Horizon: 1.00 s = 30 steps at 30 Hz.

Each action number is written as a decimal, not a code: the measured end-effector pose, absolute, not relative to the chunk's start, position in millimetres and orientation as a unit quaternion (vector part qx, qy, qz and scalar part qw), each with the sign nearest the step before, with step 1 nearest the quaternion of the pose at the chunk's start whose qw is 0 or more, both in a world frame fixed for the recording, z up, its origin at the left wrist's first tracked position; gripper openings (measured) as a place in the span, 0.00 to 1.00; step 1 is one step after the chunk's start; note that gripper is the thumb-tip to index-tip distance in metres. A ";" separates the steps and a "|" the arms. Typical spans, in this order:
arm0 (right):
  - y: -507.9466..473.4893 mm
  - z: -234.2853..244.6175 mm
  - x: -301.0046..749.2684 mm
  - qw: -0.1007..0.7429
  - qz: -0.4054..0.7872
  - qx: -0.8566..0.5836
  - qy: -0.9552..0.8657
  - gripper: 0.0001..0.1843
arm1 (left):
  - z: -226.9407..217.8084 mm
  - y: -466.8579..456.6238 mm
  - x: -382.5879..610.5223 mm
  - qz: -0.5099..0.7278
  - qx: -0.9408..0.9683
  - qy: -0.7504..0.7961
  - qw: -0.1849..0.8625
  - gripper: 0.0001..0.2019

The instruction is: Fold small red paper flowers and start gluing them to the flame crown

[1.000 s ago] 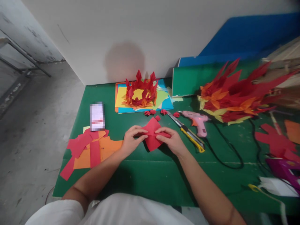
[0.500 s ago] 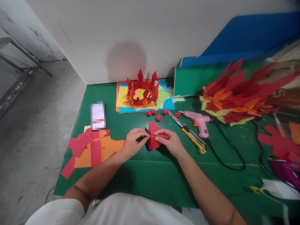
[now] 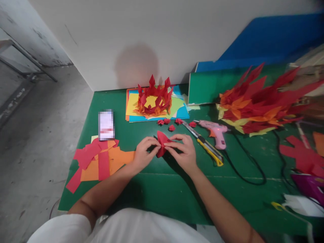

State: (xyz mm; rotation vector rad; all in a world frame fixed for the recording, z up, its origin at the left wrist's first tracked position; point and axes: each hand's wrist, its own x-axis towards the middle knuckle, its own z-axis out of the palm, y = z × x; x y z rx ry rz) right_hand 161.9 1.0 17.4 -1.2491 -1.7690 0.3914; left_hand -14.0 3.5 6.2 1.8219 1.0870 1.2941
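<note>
A folded piece of red paper [image 3: 161, 137] is held up between both hands over the green table [image 3: 162, 197]. On its left side, my left hand [image 3: 146, 153] pinches the paper's middle between thumb and fingertips. My right hand [image 3: 183, 152] grips it from the right, fingers close to those of the left. Several small folded red paper pieces [image 3: 171, 128] lie just beyond the hands. To the right rest a yellow-handled utility knife [image 3: 206, 145] with its blade out and a pink glue gun [image 3: 214, 130].
At the back, a red and orange paper crown [image 3: 154, 104] stands on coloured sheets [image 3: 133, 103]. Paper strips [image 3: 103, 165] and a phone [image 3: 106, 125] lie left. A larger spiky paper piece [image 3: 255, 104] stands right, near the glue gun's black cord [image 3: 249, 182].
The red paper has folded in narrower, its right part now drawn together. My right hand's fingers have moved slightly left and spread more; my left hand has barely moved.
</note>
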 end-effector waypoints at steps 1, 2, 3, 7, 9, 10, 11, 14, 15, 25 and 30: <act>0.8 18.1 161.1 0.449 0.157 -0.501 -0.723 0.04 | 6.6 3.5 -13.9 0.492 0.694 0.414 0.325 0.02; 0.7 18.9 160.3 0.446 0.160 -0.494 -0.729 0.04 | 7.0 3.5 -13.7 0.491 0.693 0.414 0.328 0.02; 0.5 19.5 159.5 0.442 0.166 -0.487 -0.735 0.03 | 7.2 3.6 -13.6 0.492 0.691 0.414 0.331 0.02; -0.1 20.6 156.0 0.442 0.182 -0.462 -0.747 0.03 | 7.6 3.3 -12.8 0.492 0.688 0.409 0.343 0.02; -0.7 20.5 154.6 0.448 0.184 -0.455 -0.747 0.04 | 8.2 2.8 -12.3 0.489 0.688 0.406 0.349 0.02; -1.0 20.4 154.1 0.449 0.186 -0.454 -0.747 0.04 | 8.7 2.5 -12.2 0.488 0.689 0.405 0.352 0.02; -1.3 20.3 153.8 0.450 0.188 -0.453 -0.746 0.04 | 9.3 2.2 -12.0 0.486 0.690 0.404 0.353 0.02; -2.0 20.4 153.6 0.445 0.194 -0.454 -0.747 0.05 | 11.5 1.5 -12.0 0.481 0.696 0.405 0.347 0.02; -2.1 20.6 153.8 0.441 0.195 -0.455 -0.748 0.05 | 12.2 1.4 -12.1 0.480 0.699 0.405 0.343 0.02; -3.1 20.2 155.5 0.387 0.170 -0.466 -0.777 0.05 | 13.2 0.8 -11.8 0.461 0.733 0.398 0.304 0.02; -3.2 19.9 155.7 0.378 0.158 -0.459 -0.788 0.04 | 13.6 -0.2 -11.0 0.456 0.737 0.398 0.300 0.02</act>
